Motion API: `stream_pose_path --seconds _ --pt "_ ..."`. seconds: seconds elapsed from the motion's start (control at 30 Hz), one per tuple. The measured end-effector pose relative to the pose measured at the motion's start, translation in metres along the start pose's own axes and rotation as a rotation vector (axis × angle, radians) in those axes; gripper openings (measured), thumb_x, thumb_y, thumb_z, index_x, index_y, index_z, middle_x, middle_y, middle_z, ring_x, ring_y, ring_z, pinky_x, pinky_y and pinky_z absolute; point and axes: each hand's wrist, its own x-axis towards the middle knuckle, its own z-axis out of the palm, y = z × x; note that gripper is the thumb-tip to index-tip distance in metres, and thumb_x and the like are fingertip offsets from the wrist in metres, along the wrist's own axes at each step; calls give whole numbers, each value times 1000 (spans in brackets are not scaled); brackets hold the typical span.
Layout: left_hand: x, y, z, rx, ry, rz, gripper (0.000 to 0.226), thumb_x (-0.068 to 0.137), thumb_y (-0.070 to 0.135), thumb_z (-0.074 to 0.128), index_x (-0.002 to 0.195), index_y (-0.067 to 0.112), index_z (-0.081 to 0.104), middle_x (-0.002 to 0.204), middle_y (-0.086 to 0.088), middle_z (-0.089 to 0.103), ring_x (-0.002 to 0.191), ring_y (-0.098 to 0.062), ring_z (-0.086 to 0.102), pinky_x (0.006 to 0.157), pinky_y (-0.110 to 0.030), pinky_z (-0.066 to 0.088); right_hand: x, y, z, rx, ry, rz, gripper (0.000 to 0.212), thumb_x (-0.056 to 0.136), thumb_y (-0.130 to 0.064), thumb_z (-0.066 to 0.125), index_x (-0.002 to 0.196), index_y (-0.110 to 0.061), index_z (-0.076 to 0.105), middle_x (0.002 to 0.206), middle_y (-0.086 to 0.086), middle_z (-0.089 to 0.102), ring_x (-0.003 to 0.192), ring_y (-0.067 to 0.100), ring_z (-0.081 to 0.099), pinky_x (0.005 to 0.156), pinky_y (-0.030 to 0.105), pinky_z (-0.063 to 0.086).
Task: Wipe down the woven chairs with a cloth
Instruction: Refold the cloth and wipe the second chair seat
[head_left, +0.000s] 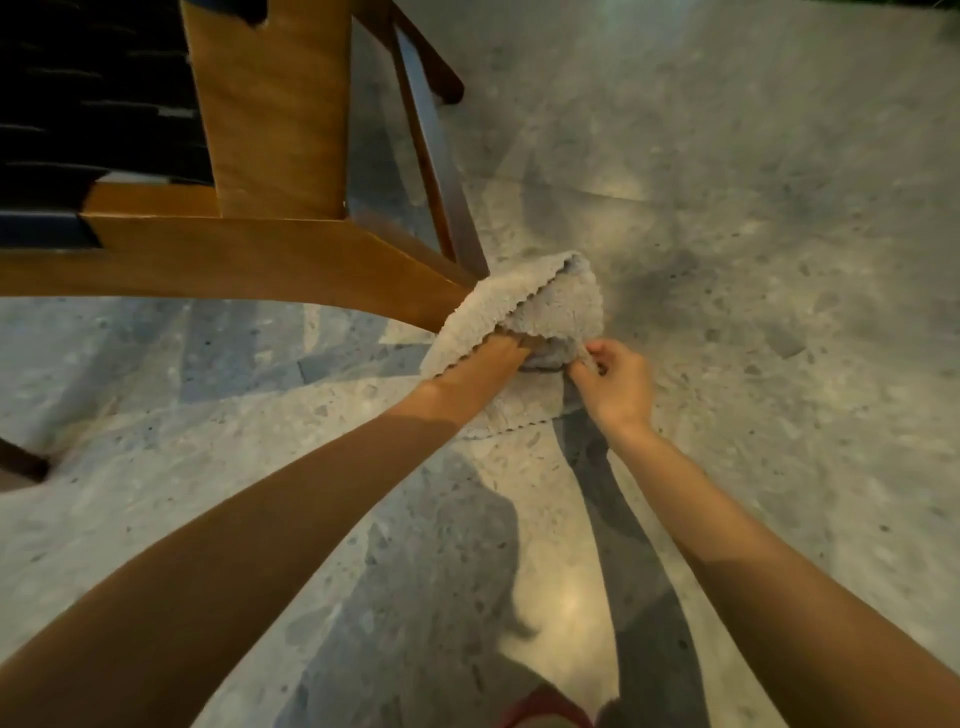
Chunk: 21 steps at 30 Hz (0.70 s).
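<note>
a person holds a grey fleecy cloth (540, 306) out over a speckled stone floor (753, 218), both bare arms stretched forward, beside a wooden chair (270, 249) with a dark woven seat (93, 104). the left hand (493, 356) is tucked into the cloth's folds and closed around it from below, while the right hand (615, 376) pinches a loose edge between fingertips, the other fingers curled narrow. the cloth looks to be mid-fold or being gathered for a fresh face, not yet pressed to the wood. the chair lies up and to the left of the hands, its curved front rail running left to right across the view and ending at a corner that the cloth's top edge overlaps or just touches; which of the two cannot be told. the left hand sits nearer that corner, so it seems the likelier one to carry the cloth onto the rail and sweep leftward along it.
</note>
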Motion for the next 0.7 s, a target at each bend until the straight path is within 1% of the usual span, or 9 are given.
stream_pose_path --seconds 0.1,0.2,0.27,0.3,0.37,0.47,0.53,0.63,0.7 --pt "-9 13 -12 82 6 3 41 104 14 24 143 2 33 148 -17 35 135 -29 32 105 -28 15 -4 9 -5 53 68 66 10 92 -13 57 97 -9 64 91 9 67 82 23 61 67 31 44" --pt "-32 15 -16 67 373 -25 31 96 6 50 126 3 53 125 -16 57 113 -26 55 93 -27 38 -8 9 -15 158 191 26 7 88 -7 58 91 -13 58 81 1 60 77 17 55 66 28 40" --pt "-44 7 -14 -99 644 -96 47 90 7 63 135 4 48 135 -13 52 119 -21 51 98 -31 44 -13 3 -20 233 271 -7 15 85 -3 58 85 -17 54 73 -7 55 72 12 51 67 26 41" --pt "-49 3 -11 -24 716 -168 60 90 12 65 143 8 38 146 -9 42 123 -21 44 98 -34 43 -15 -2 -21 256 297 -27 19 83 -2 58 82 -20 53 71 -10 52 69 10 48 66 24 40" --pt "-62 -7 0 221 717 -271 74 87 16 69 149 13 29 153 -5 30 112 -23 39 84 -32 42 -17 -12 -22 269 309 -84 24 80 -3 57 78 -26 52 71 -13 52 69 9 48 66 23 40" --pt "-76 -13 11 377 744 -255 74 83 10 72 147 14 35 148 -7 36 101 -25 38 78 -31 28 -16 -28 -22 260 266 -173 26 77 -10 54 71 -35 53 68 -12 54 69 14 51 66 31 42" --pt "-79 -11 17 382 780 -215 71 83 16 73 145 15 37 134 -8 40 98 -24 38 80 -33 27 -15 -35 -24 238 209 -233 24 76 -9 53 66 -31 54 62 -13 51 65 14 48 65 30 40" --pt "-81 2 21 350 786 -236 67 89 39 61 146 18 32 113 -9 49 91 -22 38 79 -33 28 -16 -47 -32 206 50 -272 29 77 -8 51 64 -34 56 60 -15 56 73 16 52 76 22 37" --pt "-81 8 20 291 785 -247 73 87 51 55 147 19 27 102 -9 52 86 -21 37 75 -32 28 -19 -56 -39 221 -138 -299 30 74 -9 49 62 -34 59 60 -23 61 71 -1 53 80 22 36"
